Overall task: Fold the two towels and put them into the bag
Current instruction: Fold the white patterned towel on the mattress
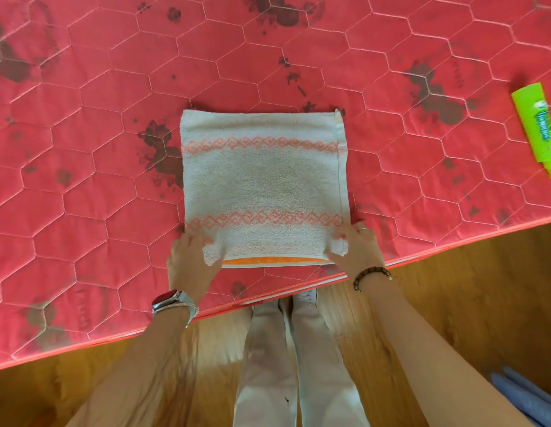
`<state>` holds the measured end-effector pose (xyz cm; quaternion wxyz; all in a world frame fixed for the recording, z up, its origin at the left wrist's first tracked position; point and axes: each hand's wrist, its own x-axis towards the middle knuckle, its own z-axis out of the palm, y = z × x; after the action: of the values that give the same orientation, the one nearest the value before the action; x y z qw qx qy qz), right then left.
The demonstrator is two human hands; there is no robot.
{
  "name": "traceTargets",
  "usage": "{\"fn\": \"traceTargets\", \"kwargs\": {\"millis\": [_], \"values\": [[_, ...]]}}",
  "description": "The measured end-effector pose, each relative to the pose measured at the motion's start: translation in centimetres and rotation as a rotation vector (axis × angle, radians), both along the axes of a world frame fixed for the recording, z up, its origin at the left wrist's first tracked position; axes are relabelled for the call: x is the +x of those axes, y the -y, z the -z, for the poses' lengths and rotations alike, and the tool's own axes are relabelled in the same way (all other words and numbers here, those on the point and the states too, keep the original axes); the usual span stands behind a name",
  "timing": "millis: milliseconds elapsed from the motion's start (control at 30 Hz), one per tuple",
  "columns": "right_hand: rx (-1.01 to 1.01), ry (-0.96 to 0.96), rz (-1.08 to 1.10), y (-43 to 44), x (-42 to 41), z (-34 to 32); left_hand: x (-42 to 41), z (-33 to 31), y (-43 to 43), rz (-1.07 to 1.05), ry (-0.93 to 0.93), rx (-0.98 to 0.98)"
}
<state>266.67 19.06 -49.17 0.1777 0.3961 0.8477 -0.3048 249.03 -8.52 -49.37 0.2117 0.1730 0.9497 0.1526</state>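
A white towel point(262, 183) with two pink diamond bands lies folded into a square on the red quilted mattress point(98, 124). An orange strip of a lower layer point(268, 261) shows along its near edge. My left hand point(192, 261) pinches the towel's near left corner. My right hand point(356, 246) pinches the near right corner. I cannot tell whether the orange strip is a second towel or part of this one. No bag is in view.
A bright green tube point(539, 127) lies on the mattress at the far right. The mattress's near edge runs diagonally above a wooden floor point(468, 288), where my legs point(299, 349) stand. A grey-blue object point(520, 396) sits at the bottom right corner.
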Motion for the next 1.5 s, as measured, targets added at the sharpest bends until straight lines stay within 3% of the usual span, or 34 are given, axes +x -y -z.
{"fn": "traceTargets", "kwargs": {"millis": [100, 267, 400, 567, 733, 867, 1033, 1200, 1367, 1500], "values": [[0.112, 0.017, -0.222, 0.6, -0.2, 0.5, 0.3, 0.3, -0.4, 0.214, -0.035, 0.0], [0.2, -0.081, -0.201, 1.2, -0.1, 0.1, 0.8, 0.7, -2.1, 0.446, -0.073, 0.026], [0.118, -0.09, -0.197, 1.3, 0.2, 0.8, 1.6, 0.9, -4.1, 0.548, -0.063, 0.104], [-0.067, -0.147, 0.187, 0.5, -0.3, -0.4, 1.6, 0.9, -5.4, 0.494, -0.017, 0.21], [-0.072, -0.256, 0.3, -0.6, 0.2, -2.5, 1.0, -0.3, -4.3, 0.431, 0.084, 0.407], [-0.081, -0.262, 0.245, 0.0, 0.9, -2.9, 2.1, -0.8, -3.0, 0.472, 0.132, 0.444], [-0.122, -0.135, 0.191, 0.8, 1.5, -0.9, 2.9, 1.4, -1.9, 0.436, 0.199, 0.262], [0.017, -0.071, 0.19, 0.6, 0.7, -0.8, 2.4, 1.0, -2.3, 0.336, 0.061, 0.245], [0.22, -0.277, 0.043, 1.3, -3.6, -0.8, 0.0, 1.4, -4.1, 0.228, -0.148, 0.253], [0.213, -0.401, -0.131, 2.0, -8.9, 0.8, -2.4, 2.0, -7.6, 0.296, -0.185, 0.32]]}}
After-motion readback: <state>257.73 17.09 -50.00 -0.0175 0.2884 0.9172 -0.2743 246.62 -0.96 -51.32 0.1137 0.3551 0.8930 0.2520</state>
